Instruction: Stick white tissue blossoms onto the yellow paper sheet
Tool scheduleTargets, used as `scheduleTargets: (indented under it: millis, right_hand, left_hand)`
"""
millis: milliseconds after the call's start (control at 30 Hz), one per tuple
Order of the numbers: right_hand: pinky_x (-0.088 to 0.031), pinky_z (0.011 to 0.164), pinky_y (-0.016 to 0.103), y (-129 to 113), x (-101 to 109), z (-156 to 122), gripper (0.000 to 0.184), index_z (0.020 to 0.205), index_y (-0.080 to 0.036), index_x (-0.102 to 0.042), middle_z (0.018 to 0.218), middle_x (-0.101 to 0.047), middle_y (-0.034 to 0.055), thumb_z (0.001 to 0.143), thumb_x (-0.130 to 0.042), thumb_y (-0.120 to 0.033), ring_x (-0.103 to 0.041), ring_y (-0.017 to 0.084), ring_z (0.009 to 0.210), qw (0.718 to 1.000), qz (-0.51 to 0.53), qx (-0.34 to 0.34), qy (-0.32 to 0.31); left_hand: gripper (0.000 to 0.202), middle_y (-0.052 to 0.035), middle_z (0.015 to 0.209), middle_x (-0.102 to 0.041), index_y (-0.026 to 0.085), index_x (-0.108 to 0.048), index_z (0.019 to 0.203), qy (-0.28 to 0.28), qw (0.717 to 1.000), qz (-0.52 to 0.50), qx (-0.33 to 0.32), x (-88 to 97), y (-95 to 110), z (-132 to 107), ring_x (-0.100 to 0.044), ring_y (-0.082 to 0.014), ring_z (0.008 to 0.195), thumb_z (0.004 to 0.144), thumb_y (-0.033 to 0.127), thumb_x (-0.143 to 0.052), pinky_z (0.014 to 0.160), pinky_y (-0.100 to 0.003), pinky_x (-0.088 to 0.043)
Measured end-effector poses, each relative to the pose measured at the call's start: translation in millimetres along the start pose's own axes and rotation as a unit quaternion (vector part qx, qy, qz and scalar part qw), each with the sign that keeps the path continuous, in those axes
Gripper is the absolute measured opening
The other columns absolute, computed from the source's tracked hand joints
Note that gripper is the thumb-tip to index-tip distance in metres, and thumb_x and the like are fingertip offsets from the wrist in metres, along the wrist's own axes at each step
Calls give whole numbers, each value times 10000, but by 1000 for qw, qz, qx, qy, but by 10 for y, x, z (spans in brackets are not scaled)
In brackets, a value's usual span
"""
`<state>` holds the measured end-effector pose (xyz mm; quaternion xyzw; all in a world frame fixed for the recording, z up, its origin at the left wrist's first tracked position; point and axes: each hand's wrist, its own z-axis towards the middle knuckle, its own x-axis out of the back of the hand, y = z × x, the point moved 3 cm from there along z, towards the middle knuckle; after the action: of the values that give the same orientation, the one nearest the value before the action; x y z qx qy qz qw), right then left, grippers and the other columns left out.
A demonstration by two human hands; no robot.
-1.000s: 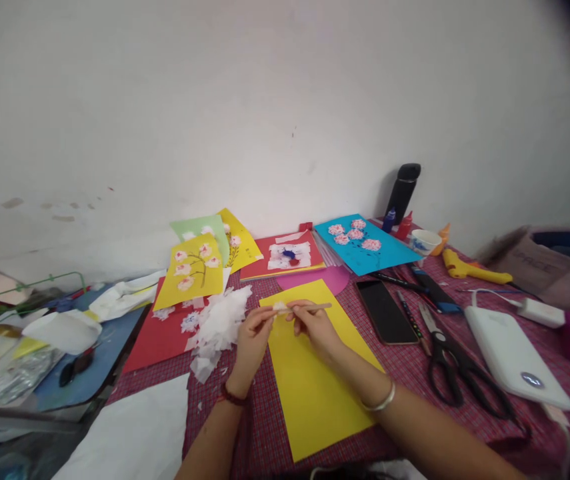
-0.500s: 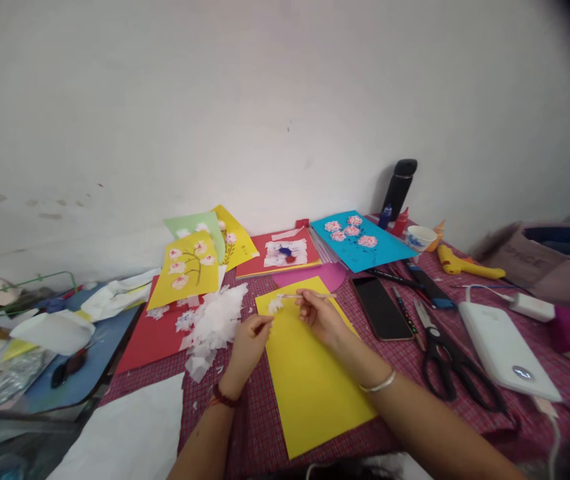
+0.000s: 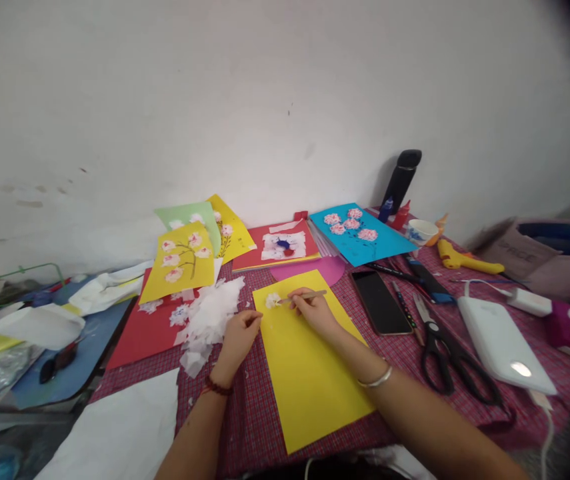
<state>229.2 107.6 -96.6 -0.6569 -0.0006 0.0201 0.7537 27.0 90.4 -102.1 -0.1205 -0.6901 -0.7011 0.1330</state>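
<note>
A yellow sheet of paper (image 3: 319, 387) lies on the checked cloth in front of me. On its upper left part sits a small white tissue-paper flower (image 3: 273, 301). My right hand (image 3: 312, 312) is closed round a thin wooden stick (image 3: 316, 294), its tip at the flower's edge. Just off the sheet's left edge is my left hand (image 3: 241, 337), thumb and fingers pinched together. Whatever may be between those fingertips is too small to make out. A heap of torn white tissue paper (image 3: 215, 310) lies beside the left hand.
Flower pictures on yellow paper (image 3: 179, 260) and blue paper (image 3: 362, 237) lie at the back. To the right are a phone (image 3: 382, 303), black-handled scissors (image 3: 445, 360), a white power bank (image 3: 505, 347), a yellow glue gun (image 3: 467, 260), a small bowl (image 3: 421, 231) and a black bottle (image 3: 402, 177).
My right hand has moved slightly left and down, bringing the stick's tip onto the white flower. My left hand has drawn back a little from the flower, off the sheet's edge.
</note>
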Motion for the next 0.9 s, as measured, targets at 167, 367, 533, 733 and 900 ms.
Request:
scheduleTargets:
  millis: [167, 367, 533, 733, 900]
  right_hand:
    - [-413, 534, 245, -21, -57, 10, 177, 820, -175, -617, 688, -597, 8, 785, -460, -251, -532, 127, 567, 997, -71, 15, -13]
    - [-438, 633, 258, -27, -99, 18, 230, 869, -189, -649, 798, -644, 28, 813, -431, -230, -581, 150, 695, 983, -168, 60, -42]
    - [-441, 740, 289, 2, -150, 25, 225, 901, -212, -657, 891, -660, 38, 814, -449, -214, -593, 168, 817, 970, -216, 102, -54]
    - [-444, 734, 289, -26, -150, -17, 216, 902, -212, -652, 877, -645, 39, 813, -455, -211, -584, 165, 822, 976, -181, 105, -60]
    - [-434, 571, 243, -126, -21, -39, 225, 881, -182, -634, 757, -605, 27, 827, -432, -266, -566, 135, 658, 992, -110, 50, -31]
  left_hand:
    - [161, -49, 772, -683, 174, -684, 775, -16, 998, 65, -14, -7, 59, -16, -596, -184, 704, 697, 232, -555, 633, -272, -443]
    - [191, -47, 789, -682, 162, -668, 795, -24, 993, 113, -27, -20, 91, -28, -596, -179, 722, 717, 210, -500, 668, -283, -441]
    - [171, -45, 754, -662, 162, -656, 783, -32, 994, 105, -20, -27, 78, -24, -581, -170, 693, 715, 207, -506, 646, -281, -429]
    - [382, 23, 632, -576, 145, -544, 1050, -47, 998, -47, 17, -14, 8, 3, -535, -126, 565, 672, 198, -550, 548, -245, -420]
    - [387, 48, 586, -567, 149, -502, 1013, -52, 992, -104, 41, 17, 4, 28, -529, -104, 510, 631, 163, -561, 530, -226, -422]
